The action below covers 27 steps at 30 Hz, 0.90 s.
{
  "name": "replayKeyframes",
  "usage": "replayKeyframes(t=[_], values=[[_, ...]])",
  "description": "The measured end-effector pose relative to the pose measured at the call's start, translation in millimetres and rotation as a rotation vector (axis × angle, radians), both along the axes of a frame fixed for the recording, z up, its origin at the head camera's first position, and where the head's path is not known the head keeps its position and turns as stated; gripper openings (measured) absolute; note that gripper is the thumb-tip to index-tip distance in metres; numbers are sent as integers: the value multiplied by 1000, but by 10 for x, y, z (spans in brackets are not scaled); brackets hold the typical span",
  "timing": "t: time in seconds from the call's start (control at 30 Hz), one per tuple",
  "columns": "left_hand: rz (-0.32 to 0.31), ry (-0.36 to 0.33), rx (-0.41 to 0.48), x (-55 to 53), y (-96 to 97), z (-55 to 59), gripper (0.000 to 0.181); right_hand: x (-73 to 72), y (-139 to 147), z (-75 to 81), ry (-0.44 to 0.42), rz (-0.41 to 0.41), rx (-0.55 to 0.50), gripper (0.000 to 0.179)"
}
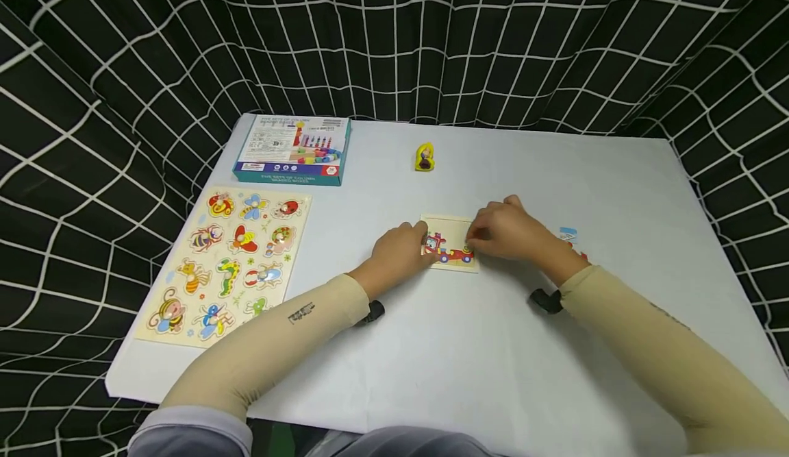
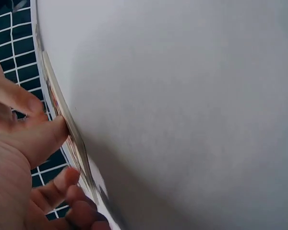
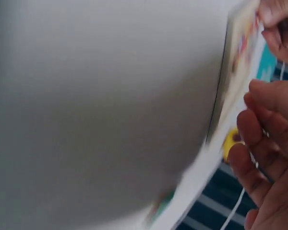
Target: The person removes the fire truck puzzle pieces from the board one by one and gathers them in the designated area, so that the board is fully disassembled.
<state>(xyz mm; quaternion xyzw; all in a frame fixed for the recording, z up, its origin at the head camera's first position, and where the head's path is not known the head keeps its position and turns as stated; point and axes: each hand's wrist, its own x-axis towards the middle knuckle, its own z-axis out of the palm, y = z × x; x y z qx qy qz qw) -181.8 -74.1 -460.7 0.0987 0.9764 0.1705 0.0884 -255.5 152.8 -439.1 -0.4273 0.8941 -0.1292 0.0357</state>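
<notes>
A small cream puzzle board (image 1: pixel 452 224) with a red truck picture lies on the white table in the head view. My left hand (image 1: pixel 401 248) grips its left side; in the left wrist view the thumb (image 2: pixel 53 134) presses the board's edge (image 2: pixel 72 120). My right hand (image 1: pixel 502 229) is at the board's right side, fingertips close together by the truck's rear. In the right wrist view its fingers (image 3: pixel 252 127) are curled beside the board (image 3: pixel 230 81), which looks blurred. Whether a small piece sits between those fingertips is hidden.
Small blue-and-red pieces (image 1: pixel 568 232) lie partly behind the right wrist. A yellow figure (image 1: pixel 424 157) stands farther back. At left are a large insect puzzle board (image 1: pixel 237 238) and a teal-edged box (image 1: pixel 292 149). White netting (image 1: pixel 394 46) over black cloth surrounds the table.
</notes>
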Motion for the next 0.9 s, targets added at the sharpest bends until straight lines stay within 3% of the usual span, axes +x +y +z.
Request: replayKeyframes(t=[0.2, 0.5, 0.73, 0.9], values=[[-11, 14, 3, 9, 18, 2, 31, 69, -331, -58, 28, 12, 17, 9], [-2, 45, 8, 0, -5, 39, 32, 25, -474, -94, 18, -2, 27, 10], [-7, 58, -9, 12, -7, 40, 32, 12, -442, -62, 23, -42, 5, 10], [10, 20, -24, 16, -21, 31, 34, -8, -138, -17, -12, -76, -16, 12]])
